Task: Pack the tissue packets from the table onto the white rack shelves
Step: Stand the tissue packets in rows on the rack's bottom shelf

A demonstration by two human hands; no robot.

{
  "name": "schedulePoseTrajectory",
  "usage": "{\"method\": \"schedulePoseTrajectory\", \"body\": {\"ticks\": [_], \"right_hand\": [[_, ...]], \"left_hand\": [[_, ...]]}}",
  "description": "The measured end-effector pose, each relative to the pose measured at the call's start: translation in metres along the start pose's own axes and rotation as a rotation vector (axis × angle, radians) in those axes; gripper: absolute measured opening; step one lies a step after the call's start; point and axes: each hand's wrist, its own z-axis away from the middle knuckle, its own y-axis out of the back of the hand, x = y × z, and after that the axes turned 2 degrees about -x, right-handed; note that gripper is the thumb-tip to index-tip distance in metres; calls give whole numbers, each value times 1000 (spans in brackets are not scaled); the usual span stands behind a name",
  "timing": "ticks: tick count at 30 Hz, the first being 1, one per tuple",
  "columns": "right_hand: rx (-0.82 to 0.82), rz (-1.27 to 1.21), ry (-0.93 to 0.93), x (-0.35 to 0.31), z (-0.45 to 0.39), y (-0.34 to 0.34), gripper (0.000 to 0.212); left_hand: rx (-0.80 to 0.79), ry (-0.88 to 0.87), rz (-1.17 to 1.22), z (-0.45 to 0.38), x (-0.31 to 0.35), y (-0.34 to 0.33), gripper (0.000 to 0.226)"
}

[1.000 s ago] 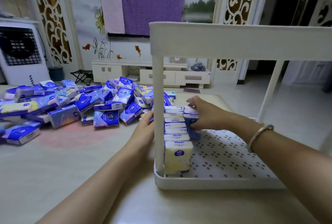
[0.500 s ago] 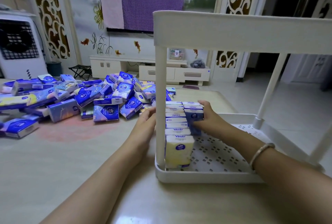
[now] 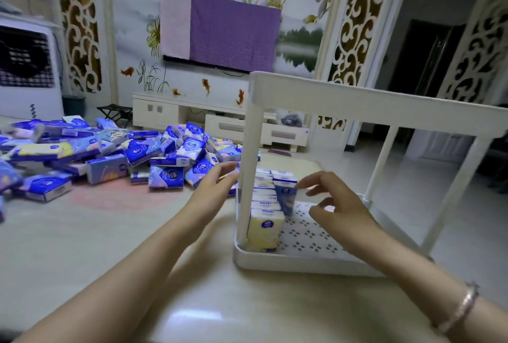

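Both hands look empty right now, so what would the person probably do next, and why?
Probably the left hand, open beside the rack post, reaches to the pile of packets for another. The right hand holds nothing, and the shelf has only one full row.

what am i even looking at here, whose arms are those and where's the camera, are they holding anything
There is no machine: these are a person's own arms, filmed by one wide-angle camera worn on the head, looking forward and down. On the table lies a pile of tissue packets. To the right stands a white rack, with a row of packets standing on its bottom shelf. The left hand reaches toward the pile, fingers straight, holding nothing. The right hand sits beside the shelved packets, fingers loosely bent, also holding nothing.
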Motion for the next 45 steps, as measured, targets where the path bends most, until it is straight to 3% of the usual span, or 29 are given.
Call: {"method": "schedulePoseTrajectory", "body": {"ticks": [6, 11, 16, 21, 25, 29, 33, 36, 41, 45], "right_hand": [[-84, -147, 199, -71, 26, -8, 33], [-170, -163, 301, -112, 7, -58, 32], [-152, -4, 294, -109, -43, -137, 28], [-37, 159, 148, -87, -117, -212, 47], [19, 267, -50, -67, -164, -247, 62], [28, 279, -82, -46, -186, -266, 61], [106, 76, -73, -38, -181, -274, 45], [61, -88, -70, -42, -166, -279, 33], [-16, -302, -87, -53, -148, -274, 36], [-3, -560, -183, -51, -143, -263, 35]], "left_hand": [[108, -30, -157, 23, 13, 48, 29], [279, -12, -224, 36, 13, 105, 29], [409, 47, -218, 35, 10, 142, 33], [456, 107, -266, 24, -3, 166, 34], [448, 155, -303, 18, -12, 184, 31], [389, 166, -354, 14, -23, 197, 36], [295, 178, -402, 10, -28, 198, 56], [214, 153, -438, 9, -29, 187, 69], [70, 98, -521, 17, -29, 173, 101], [82, 107, -608, 22, -29, 175, 100]]}}
